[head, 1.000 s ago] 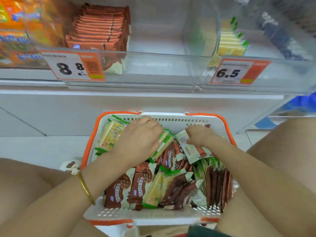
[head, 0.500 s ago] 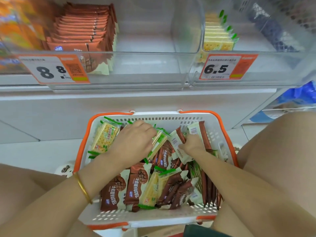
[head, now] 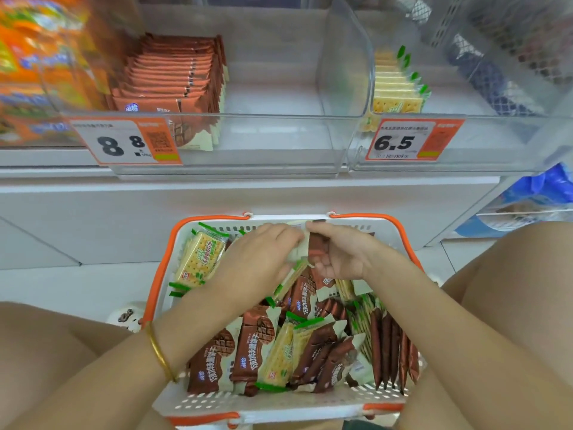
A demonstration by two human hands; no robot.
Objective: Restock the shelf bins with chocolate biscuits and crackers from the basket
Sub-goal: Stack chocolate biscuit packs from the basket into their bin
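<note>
Basket (head: 161, 274) holds mixed chocolate biscuits (head: 217, 358) and crackers (head: 200, 259); shelf bins (head: 263, 144) part-filled

Both forearms reach forward and angle inward. The left hand (head: 257, 259), palm down, and the right hand (head: 339, 254) meet, fingers curled, pinching a brown-and-cream packet (head: 317, 247) between them.

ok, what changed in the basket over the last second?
The right hand took hold of the chocolate biscuit packets and lifted them toward the far rim of the basket. The left hand left the cracker packs and came across to grip the packets' pale end. The basket, its loose packs and the stock in the chocolate bin and cracker bin look unchanged.
</note>
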